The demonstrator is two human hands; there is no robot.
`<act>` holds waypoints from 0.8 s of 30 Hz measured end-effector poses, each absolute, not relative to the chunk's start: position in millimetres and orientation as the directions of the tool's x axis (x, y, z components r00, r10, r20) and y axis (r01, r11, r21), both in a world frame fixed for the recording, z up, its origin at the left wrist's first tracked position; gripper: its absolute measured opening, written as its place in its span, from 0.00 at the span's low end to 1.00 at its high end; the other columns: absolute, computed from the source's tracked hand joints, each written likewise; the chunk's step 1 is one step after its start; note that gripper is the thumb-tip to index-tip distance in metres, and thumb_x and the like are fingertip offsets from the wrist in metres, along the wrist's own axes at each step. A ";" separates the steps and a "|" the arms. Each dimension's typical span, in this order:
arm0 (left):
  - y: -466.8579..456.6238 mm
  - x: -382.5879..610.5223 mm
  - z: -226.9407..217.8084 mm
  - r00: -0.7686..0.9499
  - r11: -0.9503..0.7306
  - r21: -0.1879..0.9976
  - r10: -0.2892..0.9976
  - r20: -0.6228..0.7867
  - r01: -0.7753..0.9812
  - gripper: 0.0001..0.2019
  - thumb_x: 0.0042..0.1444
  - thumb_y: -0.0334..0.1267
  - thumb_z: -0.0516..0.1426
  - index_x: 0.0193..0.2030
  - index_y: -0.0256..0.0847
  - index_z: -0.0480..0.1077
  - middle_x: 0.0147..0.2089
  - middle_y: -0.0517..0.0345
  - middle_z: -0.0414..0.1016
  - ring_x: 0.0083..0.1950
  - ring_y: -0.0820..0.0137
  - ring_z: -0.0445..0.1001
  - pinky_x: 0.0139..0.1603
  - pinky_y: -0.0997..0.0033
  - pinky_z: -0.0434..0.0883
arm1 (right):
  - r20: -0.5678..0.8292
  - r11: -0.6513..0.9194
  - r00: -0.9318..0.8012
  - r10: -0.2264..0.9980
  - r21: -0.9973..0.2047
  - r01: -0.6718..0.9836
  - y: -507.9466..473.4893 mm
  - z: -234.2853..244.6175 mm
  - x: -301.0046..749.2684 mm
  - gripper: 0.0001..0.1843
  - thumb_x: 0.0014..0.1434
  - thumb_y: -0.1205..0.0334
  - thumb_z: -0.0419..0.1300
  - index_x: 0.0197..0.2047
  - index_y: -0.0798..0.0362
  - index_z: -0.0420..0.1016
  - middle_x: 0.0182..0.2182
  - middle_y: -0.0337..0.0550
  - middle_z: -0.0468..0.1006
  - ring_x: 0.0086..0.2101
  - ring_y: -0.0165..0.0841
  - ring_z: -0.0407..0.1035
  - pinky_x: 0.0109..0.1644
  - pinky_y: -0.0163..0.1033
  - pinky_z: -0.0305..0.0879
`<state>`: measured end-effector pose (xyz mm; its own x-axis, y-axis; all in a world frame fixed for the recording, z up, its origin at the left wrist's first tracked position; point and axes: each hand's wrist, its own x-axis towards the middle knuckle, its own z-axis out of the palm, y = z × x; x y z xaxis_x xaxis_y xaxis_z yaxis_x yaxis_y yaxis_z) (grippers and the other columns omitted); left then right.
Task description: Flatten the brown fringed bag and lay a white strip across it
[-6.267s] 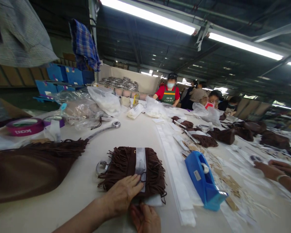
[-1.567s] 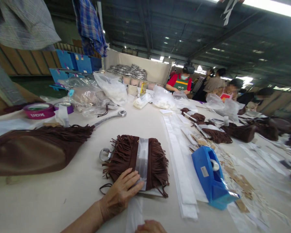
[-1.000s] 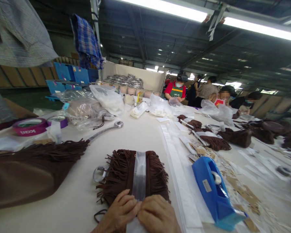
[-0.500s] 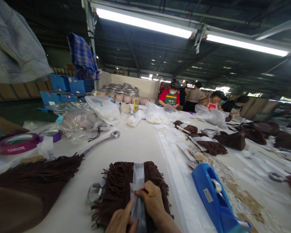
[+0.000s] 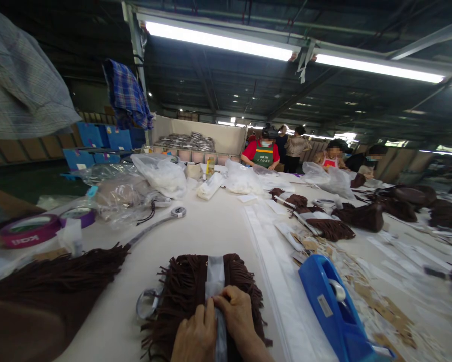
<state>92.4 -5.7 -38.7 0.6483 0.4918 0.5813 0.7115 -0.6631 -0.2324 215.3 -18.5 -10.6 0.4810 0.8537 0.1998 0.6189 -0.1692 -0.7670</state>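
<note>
A dark brown fringed bag (image 5: 184,281) lies on the white table before me. Down its middle runs a translucent whitish plastic strip (image 5: 214,274). My left hand (image 5: 197,329) is closed at the strip's left edge, fingers curled and fingertips pinching it. From the other side, my right hand (image 5: 238,314) pinches the same strip between thumb and forefinger, its thumb touching the left fingertips. What lies under the strip at my fingers is hidden. A clear ring-shaped coil (image 5: 147,303) sticks out at the bag's left side.
A blue tape dispenser (image 5: 337,306) stands at right, beside long white sheets (image 5: 271,271). At left lie another brown fringed bag (image 5: 60,281), a magenta tape roll (image 5: 29,231) and a purple one (image 5: 78,217). Plastic bags (image 5: 161,173) lie farther back. Co-workers (image 5: 263,151) are across the table.
My left hand has moved up the strip, its fingers curling in to meet the right hand. The raised flap of the strip is now down between my fingers.
</note>
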 end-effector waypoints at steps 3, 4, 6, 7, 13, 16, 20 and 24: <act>-9.0 93.0 -35.1 0.645 -0.624 -0.290 0.470 0.602 0.726 0.20 0.48 0.23 0.49 0.48 0.31 0.67 0.37 0.47 0.73 0.31 0.68 0.71 0.27 0.71 0.65 | 0.175 -0.201 0.491 0.853 -0.760 0.619 -17.6 -12.9 215.9 0.08 0.48 0.71 0.60 0.20 0.54 0.73 0.21 0.40 0.75 0.26 0.32 0.68 0.32 0.34 0.57; -9.5 92.9 -34.6 0.648 -0.630 -0.292 0.457 0.609 0.719 0.20 0.47 0.24 0.50 0.48 0.33 0.68 0.41 0.46 0.74 0.34 0.67 0.71 0.28 0.70 0.66 | 0.166 -0.210 0.495 0.853 -0.759 0.616 -17.0 -13.9 216.2 0.08 0.48 0.72 0.59 0.20 0.54 0.73 0.21 0.40 0.75 0.26 0.32 0.68 0.32 0.34 0.57; -9.8 92.9 -34.6 0.649 -0.652 -0.267 0.456 0.609 0.709 0.20 0.47 0.25 0.50 0.49 0.36 0.68 0.49 0.49 0.72 0.37 0.68 0.70 0.29 0.70 0.66 | 0.147 -0.226 0.502 0.852 -0.762 0.607 -15.5 -15.5 216.8 0.09 0.48 0.72 0.58 0.20 0.54 0.73 0.21 0.40 0.76 0.26 0.31 0.68 0.32 0.33 0.56; -9.8 93.0 -35.0 0.648 -0.661 -0.247 0.471 0.599 0.709 0.20 0.48 0.25 0.50 0.49 0.37 0.68 0.51 0.51 0.72 0.37 0.69 0.69 0.29 0.70 0.66 | 0.140 -0.232 0.504 0.852 -0.763 0.603 -14.8 -15.9 217.0 0.09 0.48 0.72 0.58 0.19 0.53 0.73 0.21 0.40 0.76 0.26 0.31 0.67 0.32 0.33 0.56; -10.5 94.5 -36.1 0.621 -0.648 -0.141 0.609 0.494 0.748 0.23 0.50 0.25 0.49 0.54 0.40 0.64 0.58 0.60 0.67 0.42 0.70 0.68 0.34 0.69 0.68 | 0.115 -0.237 0.511 0.852 -0.785 0.573 -14.0 -12.5 216.8 0.10 0.48 0.71 0.57 0.17 0.54 0.69 0.20 0.40 0.74 0.26 0.32 0.66 0.32 0.35 0.55; -10.5 94.7 -35.7 0.620 -0.646 -0.101 0.660 0.425 0.757 0.25 0.50 0.23 0.47 0.57 0.41 0.61 0.60 0.59 0.64 0.43 0.70 0.68 0.35 0.69 0.69 | 0.110 -0.224 0.517 0.849 -0.811 0.540 -13.2 -9.5 217.6 0.08 0.48 0.70 0.56 0.19 0.53 0.66 0.19 0.39 0.71 0.24 0.31 0.65 0.31 0.34 0.55; -10.3 97.0 -32.5 0.610 -0.618 -0.094 0.721 0.328 0.781 0.28 0.50 0.22 0.46 0.59 0.43 0.57 0.62 0.58 0.61 0.45 0.69 0.68 0.38 0.69 0.70 | 0.098 -0.168 0.468 0.878 -0.853 0.494 -14.0 -4.5 218.4 0.05 0.47 0.71 0.56 0.29 0.54 0.64 0.20 0.36 0.70 0.23 0.30 0.65 0.29 0.33 0.59; -12.7 100.7 -23.9 0.619 -0.604 -0.144 0.739 0.265 0.783 0.31 0.49 0.19 0.44 0.60 0.45 0.55 0.63 0.60 0.58 0.47 0.68 0.68 0.38 0.67 0.71 | 0.194 -0.038 0.439 0.877 -0.883 0.467 -47.7 5.2 235.9 0.12 0.49 0.68 0.56 0.40 0.55 0.64 0.29 0.40 0.73 0.27 0.30 0.68 0.32 0.33 0.64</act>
